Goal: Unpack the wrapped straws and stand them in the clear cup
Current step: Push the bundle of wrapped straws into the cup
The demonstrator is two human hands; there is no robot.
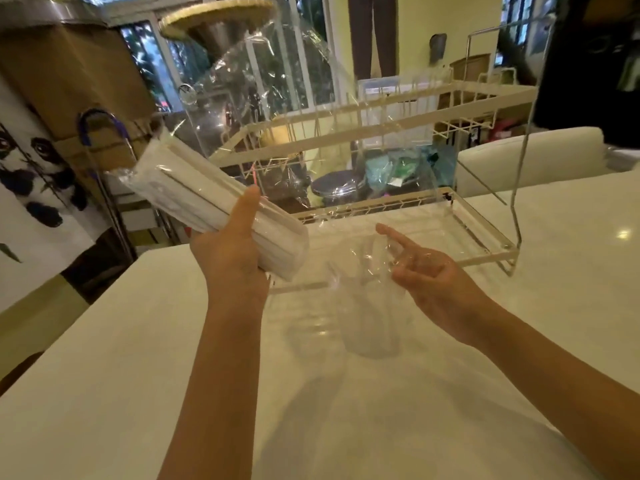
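**Straws in your left hand, wrap in your right, above the cup**

Your left hand [230,247] is raised over the desk [519,341], palm turned up and inward. It grips a bundle of white wrapped straws [207,199], thumb pressed across the top, the other fingers curled beneath and hidden. The bundle slants up and away to your left, its near end just past your palm.

Your right hand [422,268] is held level to the right of it, apart from the straws. The forefinger points out straight toward the left; the thumb and remaining fingers pinch a large sheet of clear wrap [277,98]. The wrap billows up and back, well above both hands.

The clear cup [370,317] stands upright on the desk, below and between your hands, partly veiled by the wrap's lower edge. I cannot tell if anything is inside.

Behind the cup, a white wire rack [433,216] sits toward the desk's far edge, seen partly through the wrap. A white chair [530,157] stands beyond the far right edge.
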